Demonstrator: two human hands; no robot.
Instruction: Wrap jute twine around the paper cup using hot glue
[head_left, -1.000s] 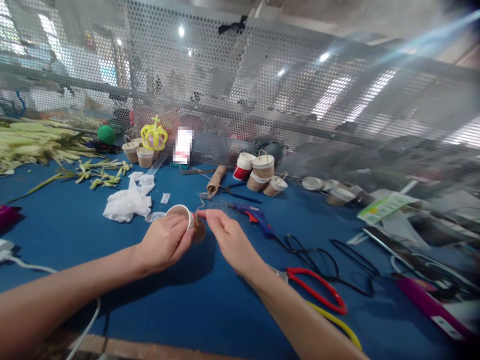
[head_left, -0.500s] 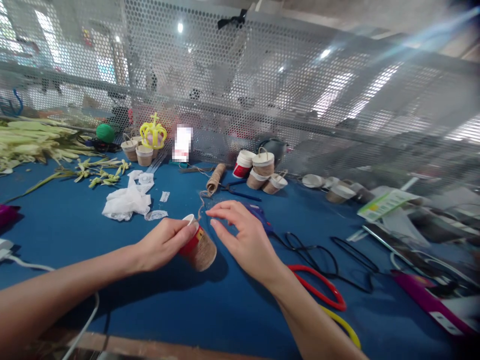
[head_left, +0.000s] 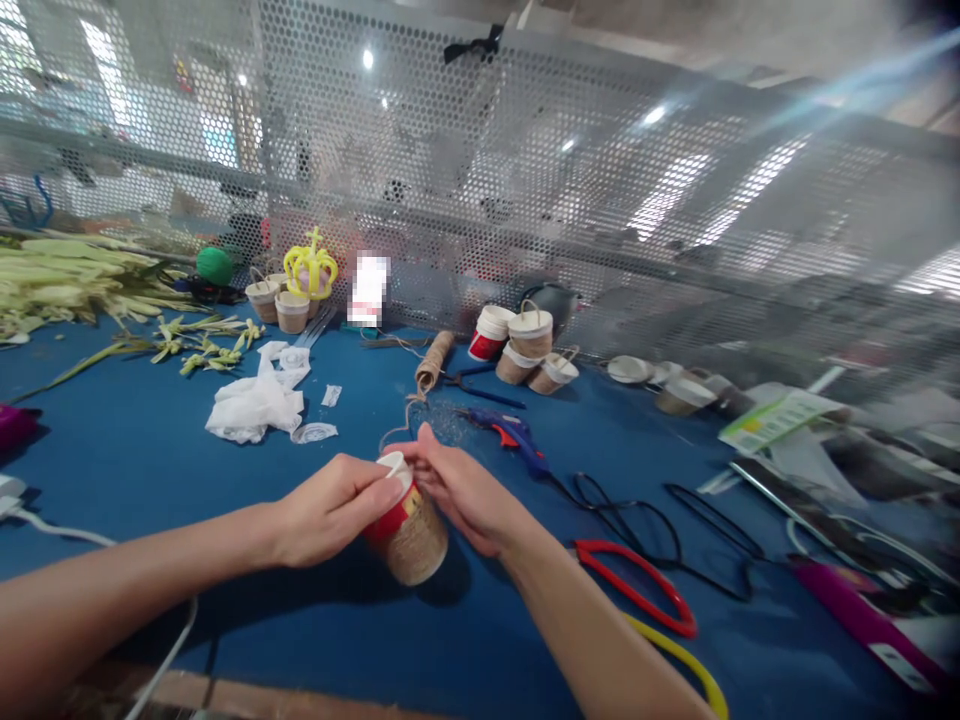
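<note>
My left hand (head_left: 337,508) grips a paper cup (head_left: 414,540) near its rim, thumb on the near side. The cup is tilted; its lower part is wrapped in brown twine and a red printed band shows above. Against the cup's right side is my right hand (head_left: 469,492), fingers stretched out and thumb raised; the fingertips are partly hidden behind the rim. A loose strand of twine (head_left: 409,408) runs from the twine roll (head_left: 435,360) toward the far side of the cup, where its end is out of sight. Just beyond my right hand lies a blue glue gun (head_left: 511,436).
Wrapped cups (head_left: 529,335) stand behind the roll, beside dark-handled pliers (head_left: 484,388). Crumpled white plastic (head_left: 255,405) lies left. Red-handled scissors (head_left: 645,580) and a black cord (head_left: 630,515) are at right. A perforated metal screen (head_left: 420,150) closes off the back.
My right hand has moved down and left, from apart to against the cup, uncovering the glue gun. The cup in my left hand has shifted slightly right and nearer.
</note>
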